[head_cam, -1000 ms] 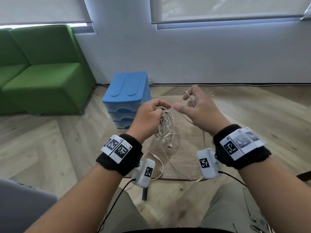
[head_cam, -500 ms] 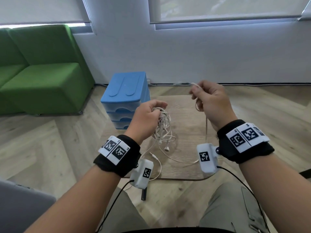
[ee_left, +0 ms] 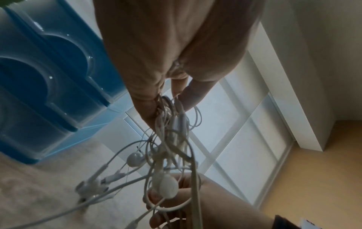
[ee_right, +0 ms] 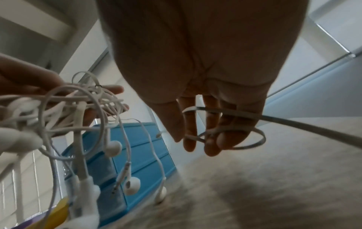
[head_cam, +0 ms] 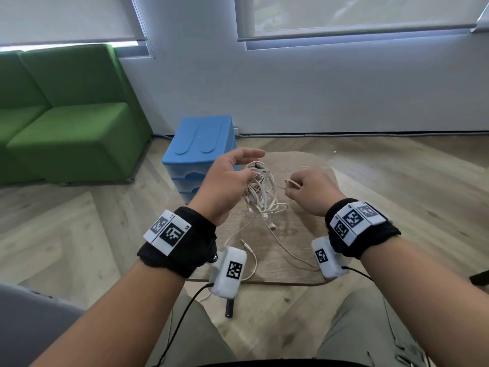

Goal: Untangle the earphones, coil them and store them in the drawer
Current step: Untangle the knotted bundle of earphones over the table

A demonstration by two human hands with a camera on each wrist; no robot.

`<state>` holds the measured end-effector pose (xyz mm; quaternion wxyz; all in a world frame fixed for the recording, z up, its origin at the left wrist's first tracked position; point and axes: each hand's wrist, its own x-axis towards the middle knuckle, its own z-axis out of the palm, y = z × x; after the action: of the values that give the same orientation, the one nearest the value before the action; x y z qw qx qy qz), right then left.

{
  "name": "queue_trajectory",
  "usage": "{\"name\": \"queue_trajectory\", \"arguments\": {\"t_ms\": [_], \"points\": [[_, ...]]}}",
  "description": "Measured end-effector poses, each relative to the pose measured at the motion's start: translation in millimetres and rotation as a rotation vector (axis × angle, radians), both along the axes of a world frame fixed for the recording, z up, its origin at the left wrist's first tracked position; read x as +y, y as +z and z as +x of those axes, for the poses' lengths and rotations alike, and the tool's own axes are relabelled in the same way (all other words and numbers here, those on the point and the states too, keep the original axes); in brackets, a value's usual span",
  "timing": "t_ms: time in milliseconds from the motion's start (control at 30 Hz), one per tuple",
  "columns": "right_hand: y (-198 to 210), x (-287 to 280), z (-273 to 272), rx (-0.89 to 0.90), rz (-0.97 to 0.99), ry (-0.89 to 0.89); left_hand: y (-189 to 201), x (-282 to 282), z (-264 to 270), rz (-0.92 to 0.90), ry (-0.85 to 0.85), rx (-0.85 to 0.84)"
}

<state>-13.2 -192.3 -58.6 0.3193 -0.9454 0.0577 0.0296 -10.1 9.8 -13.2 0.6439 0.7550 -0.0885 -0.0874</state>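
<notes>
— Where is the tangle of earphones held?

— It is held up above the small wooden table by the left hand; the bundle is gripped between thumb and lower fingers, while the upper fingers are stretched out straight over it, as is seen from the right wrist view; earbuds and a plug are left dangling beneath, and a few cable ends are laid on the tabletop.

— And what is done by the right hand?

— A single flat cable is looped round its curled fingers and gripped there; the hand is kept just right of the tangle, slightly nearer; the free run of that cable is led off to the right in the wrist view.

— Where is the drawer unit placed?

— The blue drawer unit is set on the far left corner of the table, behind the left hand; its drawers are seen closed. A green sofa is placed further left, against the wall.
</notes>
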Motion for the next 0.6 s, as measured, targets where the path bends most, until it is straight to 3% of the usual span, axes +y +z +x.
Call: {"name": "queue_trajectory", "arguments": {"t_ms": [167,267,333,400,433,500,600], "points": [[1,-2,0,0.008,-0.055,0.025,4,1,-4,0.023,0.0,-0.002],[14,-1,-9,-0.171,-0.03,0.013,5,-1,-5,0.013,-0.012,-0.002],[28,3,-18,-0.356,0.169,0.044,4,-3,-4,0.007,0.005,0.006],[41,10,-29,-0.387,0.401,0.218,3,-5,-3,-0.018,0.029,0.022],[43,12,-33,-0.361,0.425,0.32,3,-6,-2,-0.034,0.036,0.032],[42,15,-37,-0.292,0.328,0.452,4,-8,-1,-0.051,0.039,0.049],[32,16,-35,-0.315,0.19,0.494,5,-10,-1,-0.052,0.03,0.07]]}}
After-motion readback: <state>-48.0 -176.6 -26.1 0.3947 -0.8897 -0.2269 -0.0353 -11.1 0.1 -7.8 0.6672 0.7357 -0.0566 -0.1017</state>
